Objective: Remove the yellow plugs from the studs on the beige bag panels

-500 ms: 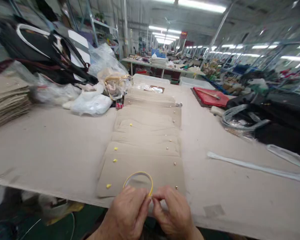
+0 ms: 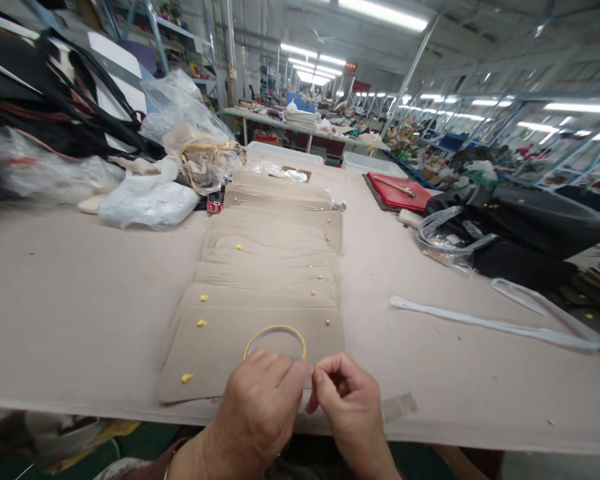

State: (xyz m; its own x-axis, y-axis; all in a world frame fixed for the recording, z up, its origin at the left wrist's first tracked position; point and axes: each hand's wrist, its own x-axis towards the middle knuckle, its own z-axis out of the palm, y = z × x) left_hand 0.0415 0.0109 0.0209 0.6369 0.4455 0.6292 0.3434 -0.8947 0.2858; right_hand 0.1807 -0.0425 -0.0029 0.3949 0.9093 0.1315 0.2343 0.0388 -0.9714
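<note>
My left hand (image 2: 260,410) is closed on a thin yellow tape ring (image 2: 275,331), which stands up over the nearest beige fabric panel (image 2: 215,353). My right hand (image 2: 347,400) is pinched at the ring's right edge, thumb and forefinger pressed together on something I cannot make out. Both hands hover at the table's near edge. Several overlapping beige panels (image 2: 275,260) run away from me in a row, each with small yellow tabs (image 2: 201,323) on the left and brass studs (image 2: 327,323) on the right.
Clear plastic bags (image 2: 190,143) and black bags (image 2: 55,100) are piled at the back left. A red tray (image 2: 397,190) and black bags (image 2: 520,233) sit at the right, with a long white strip (image 2: 490,325) on the beige table (image 2: 70,300).
The view has shifted to the right and slightly up. My hands have risen a little over the nearest panel; the right hand's pinch now sits apart from the ring's edge.
</note>
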